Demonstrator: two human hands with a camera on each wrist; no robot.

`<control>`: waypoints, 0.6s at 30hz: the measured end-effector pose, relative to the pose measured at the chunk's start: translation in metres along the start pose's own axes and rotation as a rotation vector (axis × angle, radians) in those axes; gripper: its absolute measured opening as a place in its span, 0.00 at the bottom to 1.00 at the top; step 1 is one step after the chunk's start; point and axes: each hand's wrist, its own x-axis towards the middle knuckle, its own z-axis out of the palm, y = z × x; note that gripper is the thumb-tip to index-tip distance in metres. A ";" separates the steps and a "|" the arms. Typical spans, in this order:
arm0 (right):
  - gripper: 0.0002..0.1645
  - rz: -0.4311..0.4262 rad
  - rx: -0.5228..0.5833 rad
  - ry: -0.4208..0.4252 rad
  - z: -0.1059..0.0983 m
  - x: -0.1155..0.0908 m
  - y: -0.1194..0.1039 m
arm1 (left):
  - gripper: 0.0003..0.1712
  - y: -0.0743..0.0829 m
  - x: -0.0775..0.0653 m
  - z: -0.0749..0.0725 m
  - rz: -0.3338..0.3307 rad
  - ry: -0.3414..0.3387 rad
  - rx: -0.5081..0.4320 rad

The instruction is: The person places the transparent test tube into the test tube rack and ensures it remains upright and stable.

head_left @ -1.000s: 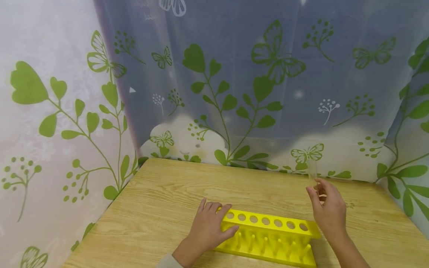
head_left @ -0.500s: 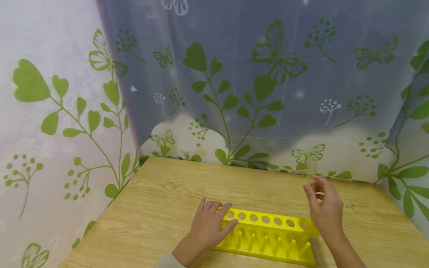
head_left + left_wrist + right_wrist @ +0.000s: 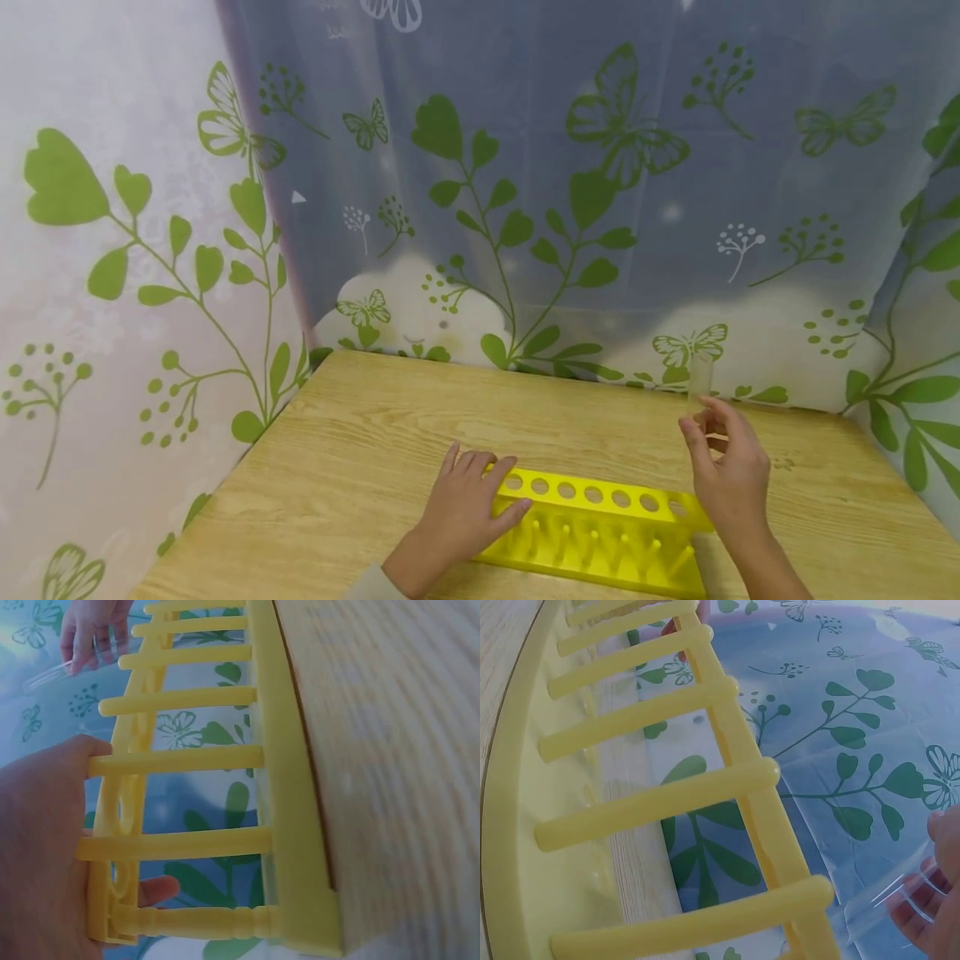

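Note:
A yellow test tube rack point(image 3: 600, 573) stands on the wood-patterned table, with a row of round holes on top and upright pegs in front. My left hand point(image 3: 467, 510) grips its left end, thumb on the near side and fingers over the top. Above the right end, my right hand point(image 3: 733, 471) pinches a clear test tube point(image 3: 701, 382) between thumb and fingers, held nearly upright. In the right wrist view the tube point(image 3: 881, 896) slants down towards the rack's top strip. Whether its lower end is inside the end hole I cannot tell.
The wood-patterned tabletop point(image 3: 375, 425) stretches behind and left of the rack. A blue-grey curtain point(image 3: 487, 75) printed with green leaves and butterflies hangs along the table's back edge. A pale printed curtain point(image 3: 135, 350) borders the left side.
My right hand has shifted slightly left with the test tube, nearer the rack's right end. The left hand has kept its hold on the rack, which stays nearly in place.

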 end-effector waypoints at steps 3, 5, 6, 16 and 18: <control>0.21 -0.015 0.011 0.006 0.000 -0.001 -0.001 | 0.32 0.002 0.002 -0.003 0.003 -0.024 0.008; 0.21 -0.026 0.023 0.009 0.000 -0.001 -0.002 | 0.33 0.003 0.002 -0.004 0.003 -0.049 0.010; 0.21 -0.032 0.031 0.009 0.000 -0.001 -0.003 | 0.33 0.003 0.003 -0.005 0.003 -0.061 0.011; 0.21 -0.053 0.051 0.008 -0.001 0.001 -0.007 | 0.37 0.005 0.005 -0.008 0.025 -0.094 0.049; 0.21 -0.048 0.046 0.007 -0.002 0.000 -0.007 | 0.38 0.006 0.004 -0.007 0.033 -0.080 0.053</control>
